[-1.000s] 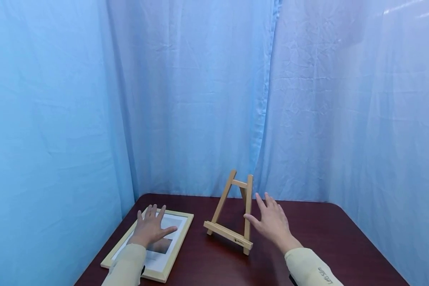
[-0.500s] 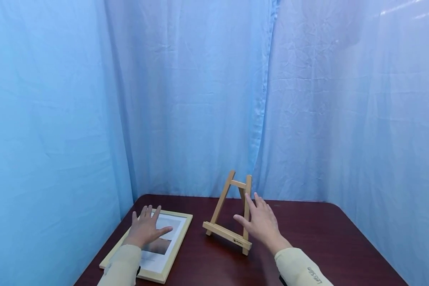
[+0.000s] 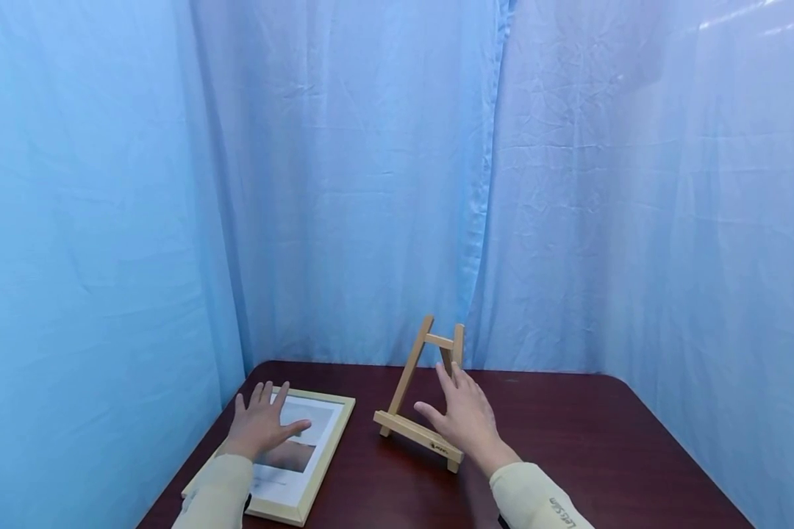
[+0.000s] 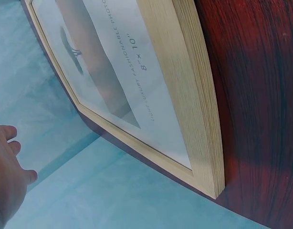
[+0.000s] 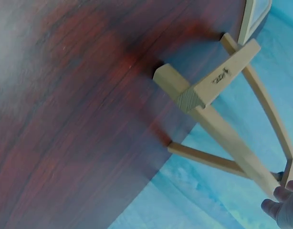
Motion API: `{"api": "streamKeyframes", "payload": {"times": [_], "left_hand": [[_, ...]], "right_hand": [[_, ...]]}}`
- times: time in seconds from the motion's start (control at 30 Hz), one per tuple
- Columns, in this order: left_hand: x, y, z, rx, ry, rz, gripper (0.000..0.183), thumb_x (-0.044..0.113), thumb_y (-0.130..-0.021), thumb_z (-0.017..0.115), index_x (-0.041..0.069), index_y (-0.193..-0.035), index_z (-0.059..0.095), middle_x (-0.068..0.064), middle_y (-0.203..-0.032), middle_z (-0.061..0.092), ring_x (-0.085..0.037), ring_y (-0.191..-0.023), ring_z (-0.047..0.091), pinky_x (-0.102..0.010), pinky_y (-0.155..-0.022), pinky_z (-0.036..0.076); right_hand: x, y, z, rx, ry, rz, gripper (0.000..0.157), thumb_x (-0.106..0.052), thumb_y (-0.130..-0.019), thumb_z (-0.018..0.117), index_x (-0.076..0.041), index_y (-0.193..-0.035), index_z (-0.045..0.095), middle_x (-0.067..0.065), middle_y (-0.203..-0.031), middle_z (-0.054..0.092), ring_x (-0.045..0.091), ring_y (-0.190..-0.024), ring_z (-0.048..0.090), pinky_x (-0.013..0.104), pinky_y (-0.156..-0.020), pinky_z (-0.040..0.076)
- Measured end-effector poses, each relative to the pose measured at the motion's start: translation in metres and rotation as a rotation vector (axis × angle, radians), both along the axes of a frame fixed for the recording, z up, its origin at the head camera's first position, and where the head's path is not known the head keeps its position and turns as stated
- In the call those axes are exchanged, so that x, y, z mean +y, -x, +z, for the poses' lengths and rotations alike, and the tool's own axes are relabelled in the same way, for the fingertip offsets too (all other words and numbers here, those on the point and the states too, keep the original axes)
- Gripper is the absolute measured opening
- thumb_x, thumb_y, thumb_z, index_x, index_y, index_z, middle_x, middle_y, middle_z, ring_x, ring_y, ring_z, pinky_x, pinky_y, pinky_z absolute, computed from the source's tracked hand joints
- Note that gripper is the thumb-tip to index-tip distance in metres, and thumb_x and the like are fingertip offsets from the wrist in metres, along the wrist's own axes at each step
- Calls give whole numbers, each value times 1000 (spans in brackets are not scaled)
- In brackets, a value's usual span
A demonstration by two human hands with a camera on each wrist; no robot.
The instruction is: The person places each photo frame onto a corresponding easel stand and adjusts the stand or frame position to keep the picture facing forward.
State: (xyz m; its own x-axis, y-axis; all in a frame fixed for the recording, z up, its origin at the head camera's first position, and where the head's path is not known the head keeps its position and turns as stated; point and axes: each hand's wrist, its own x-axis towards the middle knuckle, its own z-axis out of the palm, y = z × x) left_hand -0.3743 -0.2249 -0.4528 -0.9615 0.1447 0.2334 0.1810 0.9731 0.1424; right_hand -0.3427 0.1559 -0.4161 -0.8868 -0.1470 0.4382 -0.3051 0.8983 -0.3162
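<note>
A light wooden picture frame (image 3: 331,448) lies face up at the left of the table, its print showing a dark band and, in the left wrist view, a small tree. Over its left side hovers my left hand (image 3: 259,425), fingers spread and holding nothing. Right of it stands a small wooden tabletop easel (image 3: 410,433) with a ledge and a rear leg. My right hand (image 3: 466,419) is in front of the easel's right upright, fingers extended and thumb out to the left, hiding part of that upright. In the right wrist view, the fingertips (image 5: 273,207) are close to the easel's upper part.
The dark red-brown table (image 3: 569,441) has rounded far corners. Light blue curtains (image 3: 370,184) hang behind it and along both sides. The picture frame and the easel stand apart with bare tabletop between them.
My right hand has moved left, from beside the easel to in front of its right upright. My left hand has drifted slightly left over the picture frame. The easel and picture frame stay put.
</note>
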Motion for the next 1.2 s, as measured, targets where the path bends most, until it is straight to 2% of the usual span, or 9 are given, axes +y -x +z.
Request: {"api": "streamKeyframes", "payload": {"times": [0.3, 0.63, 0.77, 1.0, 1.2], "left_hand": [[-6, 0, 0, -5, -1, 3, 110, 83, -80, 49, 1, -152, 35, -37, -151, 28, -54, -140, 23, -77, -105, 9], [-16, -2, -1, -3, -21, 18, 112, 82, -79, 51, -1, -151, 35, -35, -150, 31, -54, -140, 23, -78, -104, 10], [-20, -1, -4, -2, -26, 22, 112, 83, -79, 51, -1, -151, 35, -34, -150, 33, -54, -139, 24, -78, -103, 12], [-27, -2, -5, -20, -44, 39, 112, 83, -79, 50, -2, -151, 36, -37, -149, 33, -55, -138, 24, -78, -103, 13], [-35, -4, -7, -24, -43, 43, 108, 79, -82, 53, -2, -151, 35, -37, -148, 34, -55, -138, 25, -77, -103, 17]], "right_hand": [[-20, -3, -7, -7, 34, 29, 84, -61, -90, 61, -14, -155, 36, 20, -156, 33, 41, -139, 36, 59, -108, 34], [-40, -6, -15, -30, 60, 44, 80, -57, -90, 64, -13, -153, 40, 21, -154, 36, 42, -137, 38, 61, -104, 38], [-48, -7, -18, -48, 86, 55, 81, -59, -90, 62, -13, -153, 40, 19, -154, 36, 40, -138, 38, 60, -104, 38], [-60, -12, -23, -97, 176, 131, 87, -66, -91, 55, -10, -154, 37, 21, -154, 36, 42, -138, 36, 61, -104, 37], [-71, -15, -26, -132, 206, 132, 90, -72, -89, 51, -12, -154, 37, 20, -154, 36, 41, -137, 37, 63, -100, 39]]}}
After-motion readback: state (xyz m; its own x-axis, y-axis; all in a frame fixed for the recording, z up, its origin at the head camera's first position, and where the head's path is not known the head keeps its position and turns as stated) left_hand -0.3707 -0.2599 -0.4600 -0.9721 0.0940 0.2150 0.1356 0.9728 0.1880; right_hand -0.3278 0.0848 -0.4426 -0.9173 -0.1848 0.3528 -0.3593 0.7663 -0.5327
